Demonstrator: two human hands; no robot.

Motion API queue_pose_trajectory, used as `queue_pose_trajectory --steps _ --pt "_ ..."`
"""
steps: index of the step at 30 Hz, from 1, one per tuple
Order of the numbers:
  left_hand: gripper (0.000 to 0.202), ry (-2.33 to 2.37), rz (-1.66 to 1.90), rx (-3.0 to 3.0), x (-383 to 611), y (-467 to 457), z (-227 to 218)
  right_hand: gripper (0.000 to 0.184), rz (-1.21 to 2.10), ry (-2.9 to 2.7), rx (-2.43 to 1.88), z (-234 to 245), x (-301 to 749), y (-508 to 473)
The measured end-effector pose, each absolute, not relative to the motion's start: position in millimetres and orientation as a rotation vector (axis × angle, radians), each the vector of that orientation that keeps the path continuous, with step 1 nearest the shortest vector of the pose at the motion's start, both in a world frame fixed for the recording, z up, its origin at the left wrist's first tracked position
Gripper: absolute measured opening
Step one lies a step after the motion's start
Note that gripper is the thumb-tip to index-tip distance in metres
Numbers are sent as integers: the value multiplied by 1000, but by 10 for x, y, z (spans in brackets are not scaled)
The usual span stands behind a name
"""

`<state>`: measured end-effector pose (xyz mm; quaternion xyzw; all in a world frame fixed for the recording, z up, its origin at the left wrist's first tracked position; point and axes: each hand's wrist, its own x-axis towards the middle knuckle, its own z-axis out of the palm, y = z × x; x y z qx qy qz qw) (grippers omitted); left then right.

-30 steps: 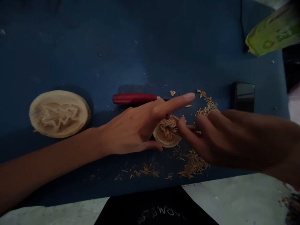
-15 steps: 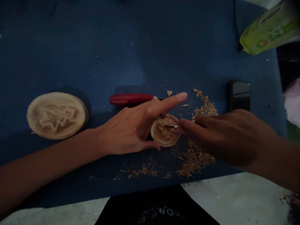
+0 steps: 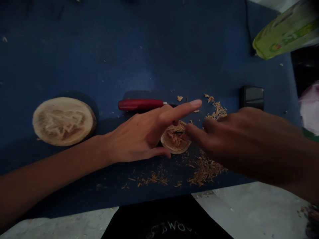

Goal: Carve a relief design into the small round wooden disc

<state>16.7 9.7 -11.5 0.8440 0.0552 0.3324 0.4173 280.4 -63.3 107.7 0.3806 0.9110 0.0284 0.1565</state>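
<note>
A small round wood slice (image 3: 176, 146) with a carved hollow lies on the blue table. My left hand (image 3: 143, 137) steadies it from the left, thumb at its near edge and index finger stretched out past its far side. My right hand (image 3: 224, 139) is closed around a carving tool (image 3: 179, 132). Only the tool's thin metal end shows, resting in the hollow; its handle is hidden in my fist. Beyond my left hand lies a red-handled tool (image 3: 141, 105), its far end partly covered by my fingers.
A larger oval wood slice (image 3: 63, 121) with a carved relief sits at the left. Wood shavings (image 3: 206, 171) are scattered around the small slice. A black box-like object (image 3: 252, 97) stands at the right, and a yellow-green package (image 3: 284, 36) at the far right corner.
My right hand has shifted slightly left and away from me, bringing its fingers closer over the small slice and covering more of the tool. My left hand stays on the slice.
</note>
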Motion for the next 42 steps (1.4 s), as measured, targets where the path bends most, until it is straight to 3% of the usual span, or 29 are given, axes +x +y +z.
queue_pose_trajectory --steps 2,4,9,13,17,24,38,42 --pt "89 123 826 2090 179 104 -117 29 371 2694 898 1100 2778 -619" --pt "89 128 836 2065 182 104 -108 35 659 2700 716 1140 2750 -601" --pt "82 170 860 2056 170 107 -101 43 970 2695 407 1196 2667 -586" --pt "94 186 897 2117 173 139 -150 37 1226 2639 419 1077 2699 -651" --pt "103 178 958 2169 182 155 -235 31 1074 2746 563 956 2833 -736" --pt "97 257 895 2082 159 82 -289 26 421 2636 1042 919 2914 -837" --pt "112 272 822 2056 121 51 -192 32 430 2609 1095 969 2815 -844" --pt "101 297 812 2064 109 59 -181 33 452 2571 1125 983 2742 -880"
